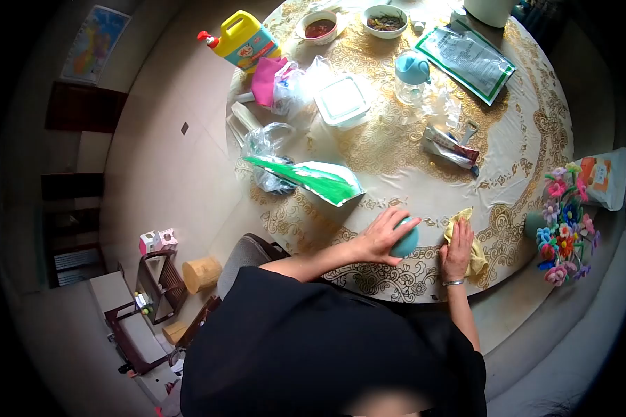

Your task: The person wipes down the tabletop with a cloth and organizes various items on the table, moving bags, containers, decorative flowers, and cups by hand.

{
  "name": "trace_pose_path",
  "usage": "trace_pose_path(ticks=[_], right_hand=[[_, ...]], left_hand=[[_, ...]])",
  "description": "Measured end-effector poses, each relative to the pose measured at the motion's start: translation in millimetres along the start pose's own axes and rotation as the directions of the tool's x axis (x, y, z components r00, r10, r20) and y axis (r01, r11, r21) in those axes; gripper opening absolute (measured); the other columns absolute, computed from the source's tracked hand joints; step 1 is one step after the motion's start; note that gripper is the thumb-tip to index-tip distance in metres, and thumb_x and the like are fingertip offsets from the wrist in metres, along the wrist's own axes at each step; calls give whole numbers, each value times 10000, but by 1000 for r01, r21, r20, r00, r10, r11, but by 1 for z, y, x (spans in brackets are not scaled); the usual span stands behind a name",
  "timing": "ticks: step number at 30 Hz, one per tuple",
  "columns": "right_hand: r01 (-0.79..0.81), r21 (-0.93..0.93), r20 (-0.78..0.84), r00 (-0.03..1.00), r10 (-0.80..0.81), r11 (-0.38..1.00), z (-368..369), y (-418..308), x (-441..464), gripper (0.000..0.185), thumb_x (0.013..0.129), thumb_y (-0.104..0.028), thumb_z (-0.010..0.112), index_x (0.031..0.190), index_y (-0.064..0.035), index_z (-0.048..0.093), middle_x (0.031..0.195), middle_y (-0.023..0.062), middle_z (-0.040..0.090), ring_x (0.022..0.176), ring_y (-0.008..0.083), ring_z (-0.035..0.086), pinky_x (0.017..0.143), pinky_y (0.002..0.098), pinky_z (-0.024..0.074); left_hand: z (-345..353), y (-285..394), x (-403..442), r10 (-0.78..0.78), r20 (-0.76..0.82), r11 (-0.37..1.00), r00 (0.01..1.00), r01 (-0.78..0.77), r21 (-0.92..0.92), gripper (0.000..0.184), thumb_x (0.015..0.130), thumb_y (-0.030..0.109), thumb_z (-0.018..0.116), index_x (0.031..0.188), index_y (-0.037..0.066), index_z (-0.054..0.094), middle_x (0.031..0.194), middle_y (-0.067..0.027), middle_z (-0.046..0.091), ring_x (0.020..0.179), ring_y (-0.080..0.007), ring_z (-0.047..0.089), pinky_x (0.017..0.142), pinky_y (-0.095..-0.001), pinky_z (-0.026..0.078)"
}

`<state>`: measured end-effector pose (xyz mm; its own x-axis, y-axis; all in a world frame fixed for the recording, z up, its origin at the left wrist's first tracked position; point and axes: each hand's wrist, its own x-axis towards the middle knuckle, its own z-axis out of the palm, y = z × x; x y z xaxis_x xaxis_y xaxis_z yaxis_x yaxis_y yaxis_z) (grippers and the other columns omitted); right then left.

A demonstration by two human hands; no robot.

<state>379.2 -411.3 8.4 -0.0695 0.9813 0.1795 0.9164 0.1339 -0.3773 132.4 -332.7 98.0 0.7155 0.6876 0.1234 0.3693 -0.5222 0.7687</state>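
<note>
The left hand (381, 235) curls its fingers and thumb around a teal rounded object (406, 243), grasping it from the side just left of the yellow cloth (478, 260). The right hand (457, 251) lies flat on that cloth, fingers straight and close together, palm down; whether it pinches any of the fabric cannot be told. A silver-toned bracelet (454, 282) circles the right wrist.

The yellow cloth lies crumpled near the edge of a round table under a white-and-gold patterned tablecloth (396, 186). Well to the left of the yellow cloth is a green-and-white bag (320, 182). Beyond the yellow cloth are a crumpled packet (446, 147), a clear jug with a blue lid (412, 69) and, farther off, a green-bordered pouch (466, 61). Far beyond it to the left stand a bowl of red sauce (319, 29) and a yellow pump bottle (249, 45).

Right of the yellow cloth is a multicoloured bouquet of artificial flowers (565, 233). In the room, well left of it, are a grey chair (241, 263), a wooden stump (202, 275) and pale floor (174, 167).
</note>
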Motion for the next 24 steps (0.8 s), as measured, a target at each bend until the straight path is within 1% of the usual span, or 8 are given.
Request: trace_pose_path(ticks=[2, 7, 9, 11, 13, 17, 21, 24], right_hand=[[1, -12, -4, 1000, -1, 1000, 2, 2, -1, 613, 724, -71, 498, 1306, 17, 327, 1379, 159, 322, 1285, 357, 278, 1065, 486, 215], [-13, -43, 14, 1000, 13, 999, 5, -3, 2, 616, 717, -71, 497, 1304, 17, 330, 1379, 159, 322, 1281, 354, 285, 1066, 475, 219], [-9, -46, -2, 1000, 8, 999, 3, 0, -1, 623, 704, -70, 501, 1299, 14, 337, 1378, 156, 327, 1281, 352, 286, 1065, 474, 221], [-24, -82, -39, 999, 21, 996, -4, 0, -4, 626, 693, -73, 508, 1292, 10, 348, 1376, 157, 332, 1278, 352, 290, 1065, 471, 222], [-16, -49, -39, 999, 14, 999, 4, -2, -1, 618, 691, -73, 506, 1286, 9, 357, 1371, 160, 338, 1272, 349, 302, 1065, 468, 223], [-7, -68, -54, 999, 3, 998, 7, 0, -3, 622, 687, -83, 514, 1282, 12, 360, 1366, 159, 346, 1265, 338, 317, 1063, 464, 227], [-21, -56, -48, 999, 18, 998, 6, 0, -4, 635, 675, -82, 530, 1280, 13, 362, 1370, 160, 340, 1266, 339, 314, 1062, 463, 230], [-44, -54, -36, 998, 42, 998, 14, -2, -4, 645, 669, -91, 545, 1279, 12, 364, 1371, 158, 338, 1269, 335, 312, 1063, 460, 231]], left_hand=[[14, -17, -23, 8, 78, 988, 997, -19, 150, 889, 506, 218, 755, 1288, 57, 365, 1209, -188, 386, 1099, -382, 386, 938, -457, 346], [16, -19, -28, -33, -29, 996, 999, 36, 87, 828, 519, 234, 742, 1247, 41, 397, 1199, -183, 401, 1101, -374, 396, 936, -450, 354], [24, -20, -20, -58, -141, 998, 988, 54, -32, 780, 536, 239, 741, 1213, 27, 418, 1194, -186, 412, 1095, -363, 415, 930, -434, 368], [27, -17, -15, -42, -121, 998, 992, 37, -47, 749, 551, 246, 743, 1193, 21, 429, 1196, -189, 416, 1091, -359, 431, 932, -424, 376], [27, -19, -15, -143, -161, 985, 976, 124, -123, 756, 552, 255, 749, 1195, 23, 428, 1205, -189, 414, 1106, -362, 423, 946, -433, 366], [29, -26, -18, -54, -70, 995, 996, 60, 85, 803, 530, 230, 768, 1221, 37, 408, 1251, -194, 372, 1165, -384, 362, 982, -454, 327], [31, -22, -14, -42, 21, 987, 999, 39, 158, 838, 527, 227, 774, 1257, 61, 396, 1265, -198, 355, 1175, -392, 346, 991, -458, 316], [34, -18, 3, -13, -58, 993, 998, 19, 114, 871, 516, 230, 772, 1269, 40, 378, 1220, -204, 383, 1125, -380, 382, 962, -460, 333]])
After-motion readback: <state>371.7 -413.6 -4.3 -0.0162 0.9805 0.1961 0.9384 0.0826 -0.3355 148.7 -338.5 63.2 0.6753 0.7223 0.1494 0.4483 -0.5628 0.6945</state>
